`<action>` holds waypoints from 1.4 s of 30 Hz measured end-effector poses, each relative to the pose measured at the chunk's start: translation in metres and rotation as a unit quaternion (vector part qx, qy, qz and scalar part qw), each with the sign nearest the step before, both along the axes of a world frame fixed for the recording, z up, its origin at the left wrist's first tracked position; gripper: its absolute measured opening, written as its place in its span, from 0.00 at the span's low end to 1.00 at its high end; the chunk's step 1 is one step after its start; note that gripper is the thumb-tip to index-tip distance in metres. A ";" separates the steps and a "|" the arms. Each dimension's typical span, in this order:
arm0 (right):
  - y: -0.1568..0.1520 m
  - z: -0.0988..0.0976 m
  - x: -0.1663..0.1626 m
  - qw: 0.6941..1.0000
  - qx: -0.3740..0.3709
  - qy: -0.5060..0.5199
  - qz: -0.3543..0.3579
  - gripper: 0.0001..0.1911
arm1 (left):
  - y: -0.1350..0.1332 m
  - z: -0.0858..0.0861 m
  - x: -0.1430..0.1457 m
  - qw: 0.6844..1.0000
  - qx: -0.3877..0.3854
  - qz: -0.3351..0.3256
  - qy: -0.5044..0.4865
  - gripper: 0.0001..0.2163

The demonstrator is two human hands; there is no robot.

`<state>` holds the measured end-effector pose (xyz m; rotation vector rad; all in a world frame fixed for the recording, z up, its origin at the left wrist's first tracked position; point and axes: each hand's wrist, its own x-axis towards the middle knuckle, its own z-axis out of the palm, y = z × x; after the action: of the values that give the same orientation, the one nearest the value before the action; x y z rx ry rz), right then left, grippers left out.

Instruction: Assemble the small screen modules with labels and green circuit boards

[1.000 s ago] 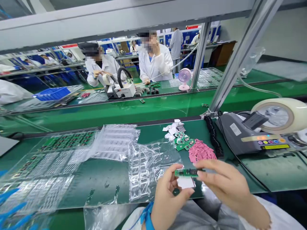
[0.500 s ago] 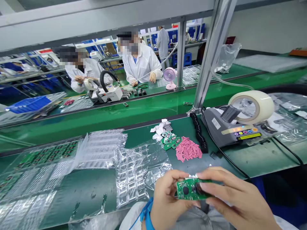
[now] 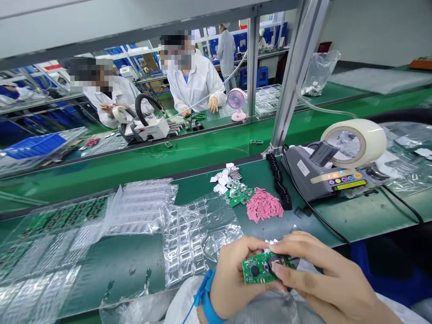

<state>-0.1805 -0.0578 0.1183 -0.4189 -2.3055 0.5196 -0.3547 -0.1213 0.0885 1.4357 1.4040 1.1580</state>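
A small green circuit board (image 3: 254,269) with black round parts is held up over my lap, at the table's front edge. My left hand (image 3: 231,276) grips it from the left, thumb below and fingers behind; a blue band circles that wrist. From the right, my right hand (image 3: 324,270) closes on the board's other end, with a fingertip on the dark part of its face. White bits show behind the board's top edge. Beyond the hands lie a heap of pink strips (image 3: 264,204), several loose green boards (image 3: 239,194) and white pieces (image 3: 222,177).
A grey tape dispenser (image 3: 313,175) with a big tape roll (image 3: 354,141) stands at right beside a black strip (image 3: 278,182). Clear plastic trays (image 3: 185,238) and bagged boards (image 3: 67,216) lie at left. Across the green conveyor (image 3: 209,148), co-workers in white coats sit near a fan (image 3: 236,103).
The board and both hands have shifted slightly left in view, the board tilting a little. My right fingertip has moved on the board's dark part. Across the line, the left co-worker leans further left.
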 end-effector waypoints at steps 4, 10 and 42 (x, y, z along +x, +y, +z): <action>0.003 -0.007 -0.003 0.999 -0.015 0.033 -0.003 0.11 | -0.001 0.000 0.000 0.999 0.008 0.022 0.045 0.19; -0.003 -0.008 -0.002 0.999 -0.018 0.019 -0.018 0.11 | -0.002 -0.001 -0.002 0.999 0.024 0.005 0.020 0.20; 0.008 -0.035 -0.008 0.990 -0.141 -0.016 -0.024 0.10 | 0.009 -0.004 -0.002 0.981 -0.116 0.025 -0.156 0.21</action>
<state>-0.1886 -0.0496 0.0836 -0.6212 -2.2509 0.8247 -0.3564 -0.1123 0.0842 1.0122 1.3092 1.1511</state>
